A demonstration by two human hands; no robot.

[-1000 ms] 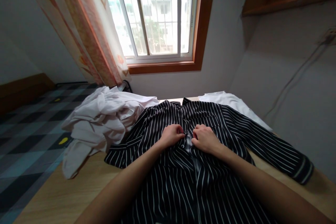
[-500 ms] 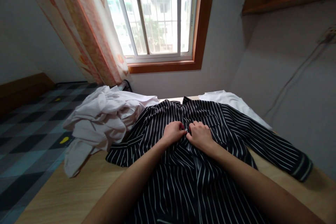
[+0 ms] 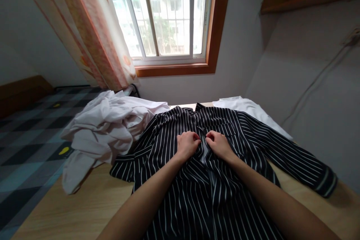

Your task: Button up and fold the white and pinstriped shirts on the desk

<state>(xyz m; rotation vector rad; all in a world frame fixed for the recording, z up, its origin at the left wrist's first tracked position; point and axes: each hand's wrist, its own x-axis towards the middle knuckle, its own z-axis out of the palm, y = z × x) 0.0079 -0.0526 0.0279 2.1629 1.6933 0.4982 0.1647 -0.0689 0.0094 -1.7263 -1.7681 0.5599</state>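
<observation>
A black shirt with white stripes (image 3: 180, 195) lies front up on the wooden table, collar toward the window, its sleeve on the right stretched out. My left hand (image 3: 189, 144) pinches one edge of the shirt's front opening at chest height. On the opposite edge my right hand (image 3: 218, 144) is closed in a pinch as well. Between the hands the front gapes a little, and the paler inner side of the cloth shows. What lies right between the fingertips is too small to make out.
Crumpled white clothes (image 3: 104, 127) lie at the table's left, beside a bed with a checked cover (image 3: 28, 150). More white cloth (image 3: 253, 114) lies behind the right sleeve. The window (image 3: 168, 15), curtain (image 3: 98, 45) and wall shelf (image 3: 309, 0) are beyond the table (image 3: 92, 198).
My hands have moved apart, the right one a little to the right. The front edges, close together before, now stand apart, and the small white button between the fingers no longer shows.
</observation>
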